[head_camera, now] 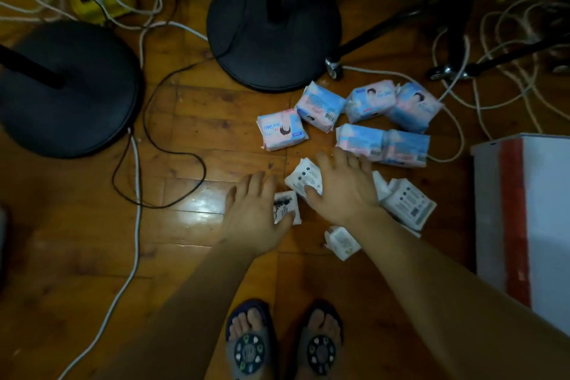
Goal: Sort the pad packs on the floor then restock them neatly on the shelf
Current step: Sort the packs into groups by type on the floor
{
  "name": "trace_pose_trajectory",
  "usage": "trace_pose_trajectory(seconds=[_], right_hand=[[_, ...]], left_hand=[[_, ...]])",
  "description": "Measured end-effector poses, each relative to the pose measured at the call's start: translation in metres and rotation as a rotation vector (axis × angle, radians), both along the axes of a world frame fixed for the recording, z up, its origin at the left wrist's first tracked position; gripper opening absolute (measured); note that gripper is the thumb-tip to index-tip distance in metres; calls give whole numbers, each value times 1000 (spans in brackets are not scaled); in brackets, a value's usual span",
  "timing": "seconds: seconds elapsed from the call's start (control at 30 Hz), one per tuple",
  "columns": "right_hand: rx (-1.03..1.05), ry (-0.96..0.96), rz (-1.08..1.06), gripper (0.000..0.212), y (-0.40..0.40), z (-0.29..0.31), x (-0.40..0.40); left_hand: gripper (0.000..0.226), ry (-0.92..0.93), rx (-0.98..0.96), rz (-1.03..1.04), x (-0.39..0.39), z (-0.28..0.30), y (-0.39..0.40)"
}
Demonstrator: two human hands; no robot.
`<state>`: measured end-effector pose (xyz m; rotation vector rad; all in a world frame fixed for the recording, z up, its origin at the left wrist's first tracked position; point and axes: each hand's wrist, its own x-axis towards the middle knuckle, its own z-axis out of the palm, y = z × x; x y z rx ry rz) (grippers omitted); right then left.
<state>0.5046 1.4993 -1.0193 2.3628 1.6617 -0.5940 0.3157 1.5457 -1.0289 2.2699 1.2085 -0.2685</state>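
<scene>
Left hand (253,213): fingers spread and fairly straight, thumb laid on a small white pack (287,207) just at its right; it clasps nothing.
Right hand (342,188): palm down over a second white pack (303,177), thumb curled under its near edge, fingers lying across the top; a hold, as far as can be told.
Beyond left hand: two black round bases (68,89) and loose cables (135,194), well apart from the packs.
Beyond right hand: five blue-pink packs (282,129) lying close together on the floor (191,139).
Right of right hand: more white packs (407,203), one partly under the wrist.
Near side of right hand: one small white pack (342,242).
Far right: white and red box (524,210).
Handling, by judgement: packs light, soft, crinkly film, likely slippery; best pinched across the short sides, several stacked flat by colour.
</scene>
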Motion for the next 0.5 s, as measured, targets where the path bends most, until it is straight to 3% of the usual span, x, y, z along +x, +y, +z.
trace_pose_trajectory(seconds=[0.3,0.5], right_hand=[[180,-4,-72,68,12,275,17],[287,-17,-72,63,7,441,33]], left_hand=[[80,-46,151,-51,35,272,26],[48,-135,283,-58,62,434,33]])
